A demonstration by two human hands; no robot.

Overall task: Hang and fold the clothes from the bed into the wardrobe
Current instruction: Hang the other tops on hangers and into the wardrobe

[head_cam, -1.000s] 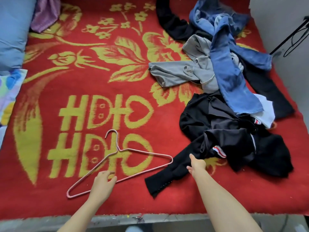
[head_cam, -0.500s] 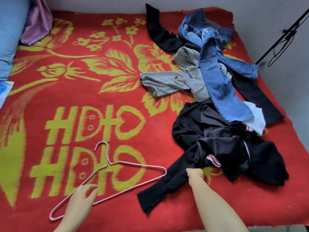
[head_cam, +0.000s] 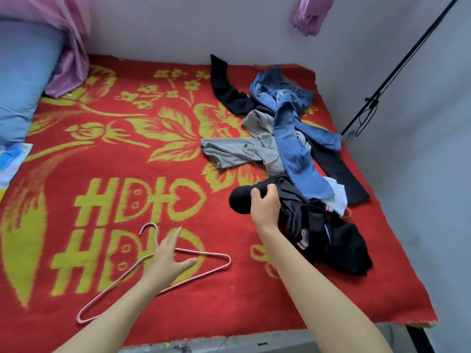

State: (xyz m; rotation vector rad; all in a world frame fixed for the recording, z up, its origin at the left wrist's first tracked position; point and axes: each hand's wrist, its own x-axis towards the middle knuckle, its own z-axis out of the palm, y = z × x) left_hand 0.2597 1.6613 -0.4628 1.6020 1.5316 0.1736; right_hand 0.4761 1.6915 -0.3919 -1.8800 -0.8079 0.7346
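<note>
**Right hand** point(head_cam: 265, 205): fingers curled round a bunched fold of the black garment point(head_cam: 339, 242), which lies at the near right of the bed. **Left hand** point(head_cam: 167, 262): fingers spread over the pink wire hanger point(head_cam: 204, 252), gripping nothing; whether it touches cannot be told. The garment looks soft, light and limp, and is best taken at collar or shoulders. Jeans point(head_cam: 290, 149) and grey top point(head_cam: 229, 151) lie farther off. Red blanket point(head_cam: 229, 314); 2 pale walls point(head_cam: 178, 29).

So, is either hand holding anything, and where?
The right hand grips the black garment at its bunched left end; the left hand is open above the pink hanger.
</note>
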